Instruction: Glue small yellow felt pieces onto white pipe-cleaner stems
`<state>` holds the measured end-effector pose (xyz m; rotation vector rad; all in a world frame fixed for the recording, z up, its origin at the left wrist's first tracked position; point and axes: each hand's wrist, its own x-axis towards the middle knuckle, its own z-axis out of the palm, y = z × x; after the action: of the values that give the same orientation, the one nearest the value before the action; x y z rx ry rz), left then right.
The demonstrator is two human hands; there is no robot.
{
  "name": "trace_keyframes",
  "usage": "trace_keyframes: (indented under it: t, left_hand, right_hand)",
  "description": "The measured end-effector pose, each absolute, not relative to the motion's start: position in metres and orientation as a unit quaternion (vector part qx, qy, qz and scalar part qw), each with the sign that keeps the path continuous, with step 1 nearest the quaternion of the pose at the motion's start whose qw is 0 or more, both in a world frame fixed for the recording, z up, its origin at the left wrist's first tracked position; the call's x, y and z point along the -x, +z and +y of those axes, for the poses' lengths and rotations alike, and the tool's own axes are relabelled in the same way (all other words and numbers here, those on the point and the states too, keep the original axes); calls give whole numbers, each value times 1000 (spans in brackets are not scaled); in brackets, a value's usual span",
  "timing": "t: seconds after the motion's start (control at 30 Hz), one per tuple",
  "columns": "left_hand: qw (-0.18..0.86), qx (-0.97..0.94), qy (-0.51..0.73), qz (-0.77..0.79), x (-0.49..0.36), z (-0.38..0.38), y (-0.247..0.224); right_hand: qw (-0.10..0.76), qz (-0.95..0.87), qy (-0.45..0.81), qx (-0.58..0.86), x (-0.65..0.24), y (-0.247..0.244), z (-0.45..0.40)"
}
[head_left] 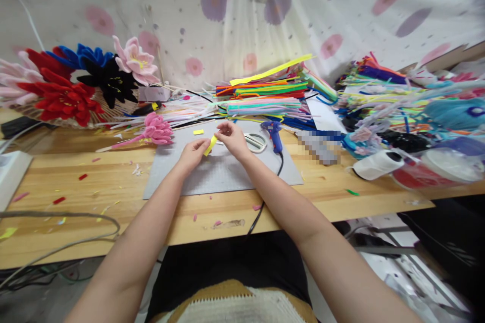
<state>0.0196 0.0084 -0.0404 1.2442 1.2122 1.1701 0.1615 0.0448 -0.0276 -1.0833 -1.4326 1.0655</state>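
**Two-Handed Hold on Short Yellow Strip Above Grey Mat**

The left hand (192,154) pinches the lower end of the short yellow strip (210,146) between thumb and fingers. The right hand (232,139) is closed to a narrow grip at the strip's upper end. The strip is tilted, its upper end toward the right hand. Both hands are positioned over the grey mat (166,176), which lies on the wooden table (125,176).

Component locations are as follows. A small yellow piece (198,132) lies flat on the mat, just beyond the left hand. The looped handles (257,143) of a tool rest on the mat beside the right hand, which partly hides them; the rest of the tool cannot be made out. A blue glue gun (273,133) is at the mat's right side, with its black cord (279,164) running toward the near table edge and passing by the right forearm.

A pink flower (156,130) lies at the mat's far left corner, its stem pointing left. Bundles of coloured stems (265,107) are located behind the mat, with a long yellow strip (273,69) across their top. Large fuzzy flowers (71,101) in red, blue, black and pink are grouped at the far left.
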Motion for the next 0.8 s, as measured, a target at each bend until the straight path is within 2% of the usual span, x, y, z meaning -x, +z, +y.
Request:
trace_keyframes:
  t: [0.17,0.3,0.37,0.5,0.57,0.8]
  left_hand:
    - [459,-552,462,520,-19,8,-42]
    - [469,-551,445,528,-19,7,-43]
    - [502,-525,447,522,-18,7,-44]
    - [619,-441,475,443,-17,6,-41]
    - [660,-413,475,411,-16,4,-39]
    - [680,-396,467,403,-14,3,-38]
  right_hand:
    - [499,-629,367,470,-157,-27,40]
    - [498,-634,334,488,-155,-28,39]
    - [494,-610,387,483,-156,-28,39]
    - [431,-531,621,383,-164,-26,37]
    - [407,-500,685,338,-167,-26,35]
    - [430,-454,703,338,-167,-31,40]
